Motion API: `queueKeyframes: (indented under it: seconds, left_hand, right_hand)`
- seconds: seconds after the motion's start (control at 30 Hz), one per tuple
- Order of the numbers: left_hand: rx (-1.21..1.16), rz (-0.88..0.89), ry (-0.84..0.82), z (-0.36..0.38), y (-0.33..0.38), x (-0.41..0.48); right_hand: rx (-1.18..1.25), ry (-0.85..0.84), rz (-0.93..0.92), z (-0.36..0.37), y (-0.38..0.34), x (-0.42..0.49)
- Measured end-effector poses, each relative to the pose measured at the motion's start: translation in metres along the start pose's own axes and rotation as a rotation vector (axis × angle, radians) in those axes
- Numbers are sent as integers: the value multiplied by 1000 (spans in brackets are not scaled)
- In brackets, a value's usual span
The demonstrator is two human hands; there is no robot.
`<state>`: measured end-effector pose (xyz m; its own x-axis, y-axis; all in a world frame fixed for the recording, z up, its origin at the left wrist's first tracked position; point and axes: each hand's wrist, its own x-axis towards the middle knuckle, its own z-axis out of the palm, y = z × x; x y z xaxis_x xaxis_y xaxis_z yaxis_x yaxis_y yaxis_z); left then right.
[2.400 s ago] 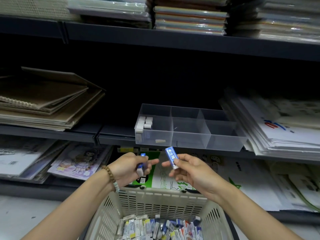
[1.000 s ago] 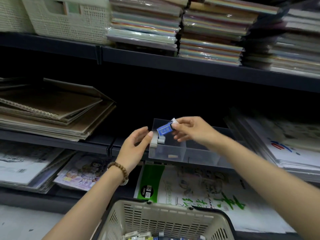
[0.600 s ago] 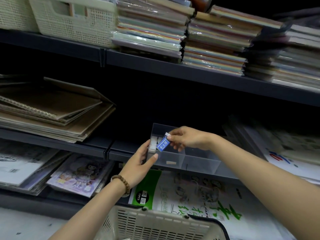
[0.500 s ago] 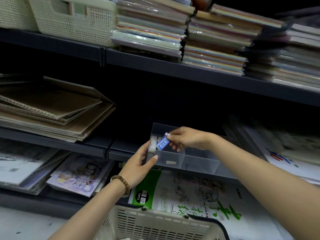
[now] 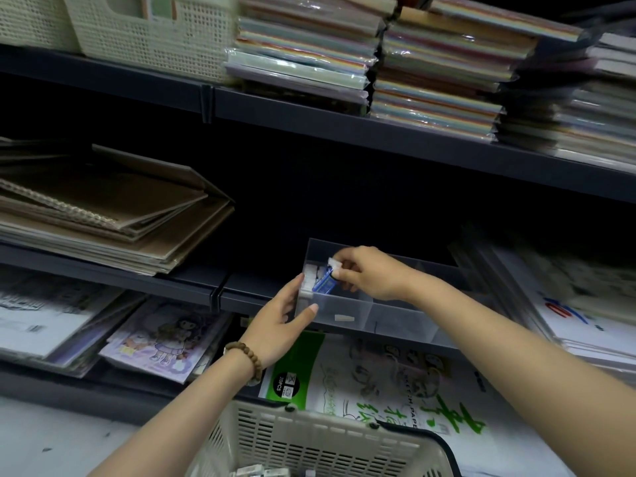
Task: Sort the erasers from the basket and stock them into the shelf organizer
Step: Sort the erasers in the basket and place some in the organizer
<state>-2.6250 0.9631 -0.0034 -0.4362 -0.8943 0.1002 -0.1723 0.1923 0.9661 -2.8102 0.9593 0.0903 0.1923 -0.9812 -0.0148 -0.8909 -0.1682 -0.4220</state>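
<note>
blue eraser [image 5: 324,283]: pinched by its white upper end, the blue paper sleeve hanging tilted down to the left; it sits at rim height over the leftmost compartment of the organizer, apparently not yet set down.
right hand [image 5: 368,273]: fingers and thumb curled and closed on the eraser's top end, reaching in over the rim from the right.
handling: probably light, small and slightly rubbery, firm enough for a fingertip pinch; the sleeve looks slick and might slide on the block, so the bare end or the two long sides seem the safer hold. not fragile.
left hand [image 5: 278,321]: holds nothing; straight fingers lie against the organizer's left end, thumb on the front wall, bracing that corner.
organizer [image 5: 395,321]: clear plastic with dividers, at the front edge of the middle shelf; likely light enough to slide without the brace.
white erasers [image 5: 309,275]: a row along the left wall of the same compartment, just beside the blue one; too blurred to count.
in the way: that white row and the divider narrow the slot.
basket [image 5: 309,425]: below the hands, a few erasers showing at the bottom edge.
around: sketch paper pack [image 5: 378,383] under the shelf, kraft sketchbooks [image 5: 103,215] well to the left.
</note>
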Motion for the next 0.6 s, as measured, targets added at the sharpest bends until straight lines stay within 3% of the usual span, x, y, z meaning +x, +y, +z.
queueKeyframes:
  seconds: [0.13, 0.33, 0.47, 0.6]
  left_hand:
    - [15, 1, 5, 0, 1, 0]
    - [20, -14, 15, 3, 3, 0]
    - [30, -17, 12, 1, 3, 0]
    - [20, -29, 11, -1, 2, 2]
  right_hand:
    - [-159, -1, -17, 0, -1, -4]
    - [97, -17, 59, 17, -1, -2]
    - [301, -29, 209, 14, 0, 4]
    - [245, -177, 382, 10, 3, 11]
